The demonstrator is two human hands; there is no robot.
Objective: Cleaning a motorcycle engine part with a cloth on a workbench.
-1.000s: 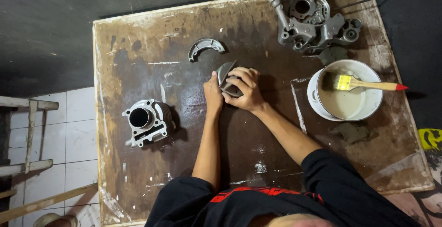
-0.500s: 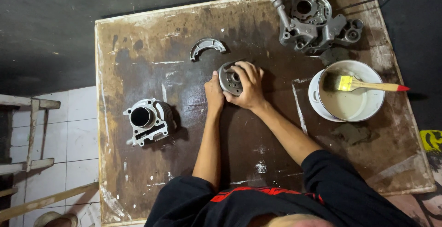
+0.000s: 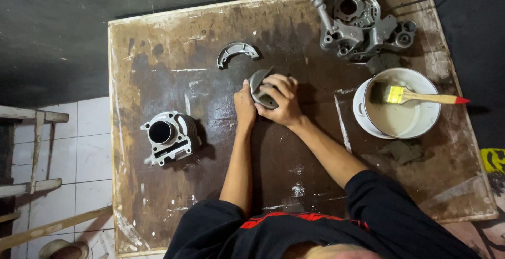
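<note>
The 2 bare forearms are stretched forward from black sleeves and brought together at the hands. The left hand (image 3: 244,103) is laid flat, palm down, fingers pointing forward. The right hand (image 3: 279,101) is curled just beside it, fingers bent in a closed grasp.

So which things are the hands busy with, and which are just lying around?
In hand:
- round grey metal part, gripped by the right hand
- left hand, touching its edge

Lying about:
- curved metal shoe
- finned metal cylinder
- big engine casing
- white bowl with a paintbrush across it
- wooden table
</note>
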